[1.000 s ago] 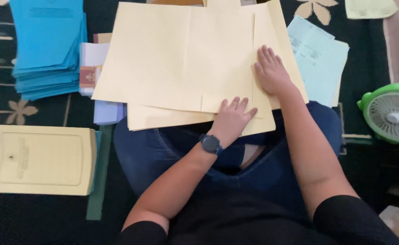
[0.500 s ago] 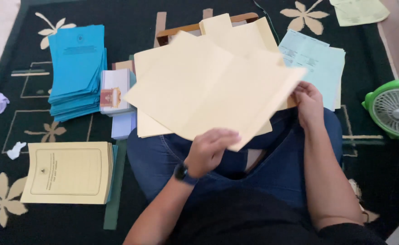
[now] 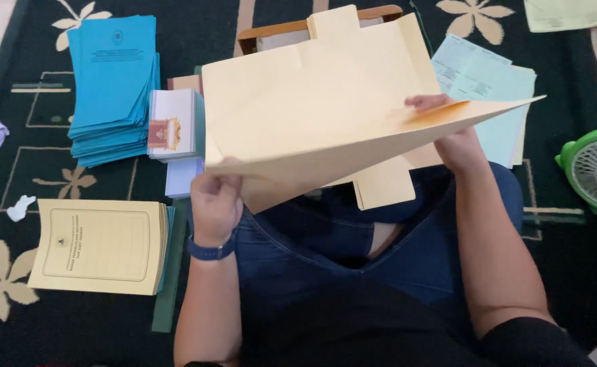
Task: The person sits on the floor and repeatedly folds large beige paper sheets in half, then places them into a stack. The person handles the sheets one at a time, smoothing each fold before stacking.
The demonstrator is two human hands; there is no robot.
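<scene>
Two hands of ours hold one big cream folder (image 3: 319,109) up over our lap. Our left hand (image 3: 215,198) pinches its bottom corner at about 8 o'clock, thumb and fingers shut tight on the paper. Our right hand (image 3: 456,139) grips the far edge at about 3 o'clock, with fingertips curled over the top flap. The hands are well apart, one at each side of the folder. The top flap is lifted, so the folder gapes open toward the right. A dark blue watch (image 3: 210,250) sits on our left wrist.

Below the folder we see our blue jeans (image 3: 312,265). At 9 o'clock lies a small stack of white booklets (image 3: 173,126), and past it a tall pile of blue books (image 3: 111,88). At 8 o'clock sits a pile of yellow books (image 3: 98,246). At 2 o'clock lie pale blue sheets (image 3: 488,81). At 3 o'clock a green fan (image 3: 594,170) peeks in. All of it rests on a black rug (image 3: 13,170) with cream flowers.
</scene>
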